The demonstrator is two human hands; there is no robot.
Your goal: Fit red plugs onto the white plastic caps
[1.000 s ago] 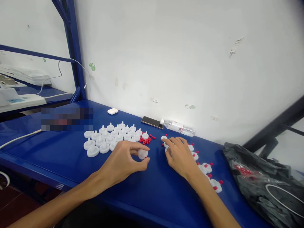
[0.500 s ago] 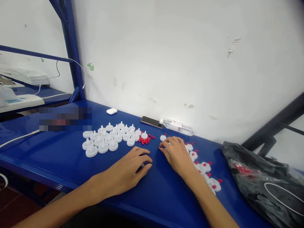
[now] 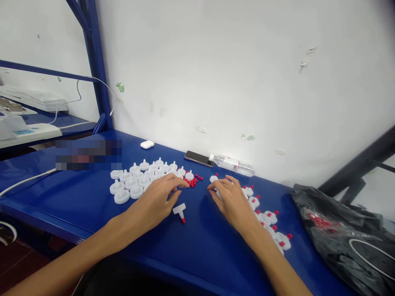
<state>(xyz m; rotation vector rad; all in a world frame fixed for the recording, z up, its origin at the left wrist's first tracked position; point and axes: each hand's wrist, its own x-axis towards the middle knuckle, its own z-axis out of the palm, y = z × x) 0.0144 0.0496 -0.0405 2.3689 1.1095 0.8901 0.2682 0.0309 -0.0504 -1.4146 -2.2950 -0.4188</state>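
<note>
My left hand point(image 3: 163, 193) hovers with fingers apart over the near right edge of the white nozzle caps point(image 3: 136, 191), close to a small pile of red tips point(image 3: 193, 182). Just below it, a white cap with a red tip point(image 3: 180, 211) lies on its side on the blue table point(image 3: 197, 250). My right hand point(image 3: 230, 195) is bent over the left part of a group of red-tipped white caps point(image 3: 283, 240). Its thumb and fingers are curved near a white cap, and what lies under them is hidden.
Along the wall lie a white earphone case point(image 3: 147, 144), a phone point(image 3: 199, 158) and a plastic bottle point(image 3: 233, 164). A black plastic bag point(image 3: 336, 246) covers the right end. A white cable point(image 3: 27, 179) crosses the left side.
My left hand has moved up and left toward the white caps. The lying red-tipped cap now shows below it. My right hand has barely moved.
</note>
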